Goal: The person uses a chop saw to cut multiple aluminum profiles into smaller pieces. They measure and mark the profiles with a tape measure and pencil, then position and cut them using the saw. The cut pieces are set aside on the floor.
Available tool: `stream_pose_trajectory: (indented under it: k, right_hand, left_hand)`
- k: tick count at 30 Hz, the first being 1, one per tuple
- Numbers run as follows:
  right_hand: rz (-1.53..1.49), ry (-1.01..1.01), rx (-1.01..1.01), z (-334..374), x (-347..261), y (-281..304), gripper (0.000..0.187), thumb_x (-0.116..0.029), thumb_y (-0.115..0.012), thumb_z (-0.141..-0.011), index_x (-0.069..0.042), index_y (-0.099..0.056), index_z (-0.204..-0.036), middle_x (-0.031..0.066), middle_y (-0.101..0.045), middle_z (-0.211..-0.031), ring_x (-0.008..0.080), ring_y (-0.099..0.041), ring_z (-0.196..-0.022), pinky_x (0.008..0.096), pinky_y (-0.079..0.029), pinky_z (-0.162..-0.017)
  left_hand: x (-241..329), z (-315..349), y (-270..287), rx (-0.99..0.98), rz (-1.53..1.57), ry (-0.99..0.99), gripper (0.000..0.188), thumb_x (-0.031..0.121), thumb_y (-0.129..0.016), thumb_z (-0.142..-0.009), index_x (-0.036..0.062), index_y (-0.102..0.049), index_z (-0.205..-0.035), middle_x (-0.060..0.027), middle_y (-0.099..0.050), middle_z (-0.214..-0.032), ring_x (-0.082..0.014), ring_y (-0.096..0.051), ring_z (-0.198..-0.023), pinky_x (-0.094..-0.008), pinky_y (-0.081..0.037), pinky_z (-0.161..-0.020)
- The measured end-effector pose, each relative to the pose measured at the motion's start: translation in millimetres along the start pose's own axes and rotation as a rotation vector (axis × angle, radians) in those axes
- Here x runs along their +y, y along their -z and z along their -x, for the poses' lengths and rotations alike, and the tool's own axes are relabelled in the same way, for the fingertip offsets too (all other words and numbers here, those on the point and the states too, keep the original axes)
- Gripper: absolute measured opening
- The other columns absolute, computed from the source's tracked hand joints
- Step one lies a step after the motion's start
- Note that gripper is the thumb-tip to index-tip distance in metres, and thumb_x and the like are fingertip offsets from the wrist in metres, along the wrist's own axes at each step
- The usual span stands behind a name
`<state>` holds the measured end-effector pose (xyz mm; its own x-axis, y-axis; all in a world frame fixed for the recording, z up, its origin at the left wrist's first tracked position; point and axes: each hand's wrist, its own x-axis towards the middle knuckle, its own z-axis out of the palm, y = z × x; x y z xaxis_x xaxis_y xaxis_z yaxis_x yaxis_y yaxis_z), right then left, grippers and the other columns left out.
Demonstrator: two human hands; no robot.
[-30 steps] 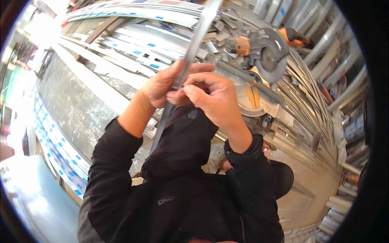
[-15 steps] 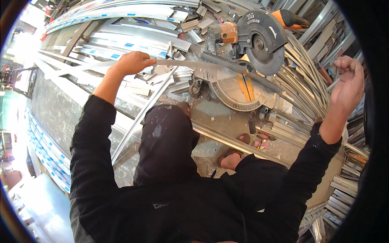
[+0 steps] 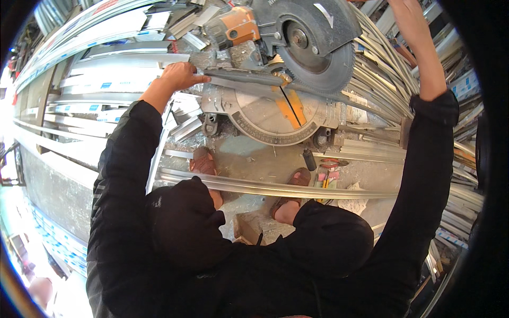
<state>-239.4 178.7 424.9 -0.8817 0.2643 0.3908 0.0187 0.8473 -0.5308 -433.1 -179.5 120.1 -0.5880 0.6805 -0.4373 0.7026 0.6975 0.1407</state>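
Observation:
A miter saw stands ahead of me, with an orange motor [image 3: 239,26], a toothed round blade [image 3: 318,61] and a grey base [image 3: 252,119]. My left hand [image 3: 183,76] is closed on a thin, flat metal strip [image 3: 238,86], thumb pointing right. That strip lies along the front of the saw's fence [image 3: 244,76] and runs toward the blade, which hangs above the yellow slot plate [image 3: 290,108]. At the top edge, right of the blade guard [image 3: 339,21], is my right hand [image 3: 405,13]. Its fingers are cut off by the picture's edge, so their grip is hidden.
Metal profiles [image 3: 106,84] lie stacked at the left, and long thin strips [image 3: 379,79] fan out at the right. A long rail [image 3: 281,189] crosses the floor before my knees. Red-handled pliers [image 3: 334,162] and small tools lie right of my feet.
The saw now fills more of the view. My right hand has moved up and inward toward the saw head. My left hand has brought the strip against the fence.

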Motion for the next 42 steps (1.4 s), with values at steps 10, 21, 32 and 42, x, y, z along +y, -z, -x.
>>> stream_pose_trajectory:
  k: [10, 21, 32, 42]
  right_hand:
    - [0.425, 0.474, -0.192, 1, 48, 25, 0.043, -0.040, -0.051, -0.098, -0.002, -0.070, -0.089, 0.0198, -0.066, -0.083, 0.0383, -0.063, -0.085, 0.0469, -0.047, -0.077]
    - [0.340, 0.138, -0.542, 138, 62, 33, 0.048, -0.042, -0.054, -0.090, 0.004, -0.066, -0.096, 0.0245, -0.065, -0.096, 0.0426, -0.062, -0.092, 0.0456, -0.049, -0.082]
    - [0.350, 0.166, -0.407, 165, 67, 24, 0.040, -0.040, -0.059, -0.083, 0.000, -0.062, -0.078, 0.0191, -0.063, -0.079, 0.0386, -0.060, -0.081, 0.0463, -0.048, -0.072]
    - [0.324, 0.190, -0.385, 188, 74, 16, 0.035, -0.035, -0.063, -0.079, 0.000, -0.060, -0.076, 0.0178, -0.060, -0.077, 0.0376, -0.059, -0.078, 0.0457, -0.048, -0.072]
  left_hand:
    - [15, -5, -31, -0.013, 0.124, 0.075, 0.075, 0.075, -0.053, -0.089, 0.0050, -0.073, -0.108, -0.0216, -0.073, -0.103, -0.0384, -0.069, -0.105, -0.0496, -0.051, -0.090]
    - [23, -8, -39, 0.041, 0.088, 0.082, 0.082, 0.074, -0.052, -0.092, -0.0056, -0.071, -0.099, -0.0292, -0.071, -0.100, -0.0443, -0.068, -0.103, -0.0523, -0.051, -0.090]
    - [19, -13, -39, -0.011, 0.103, 0.104, 0.081, 0.074, -0.054, -0.090, -0.0041, -0.070, -0.106, -0.0280, -0.071, -0.103, -0.0430, -0.067, -0.105, -0.0501, -0.051, -0.090]
    - [23, -11, -28, -0.065, 0.100, 0.139, 0.079, 0.073, -0.054, -0.091, -0.0027, -0.073, -0.103, -0.0254, -0.072, -0.107, -0.0406, -0.067, -0.108, -0.0494, -0.051, -0.092]
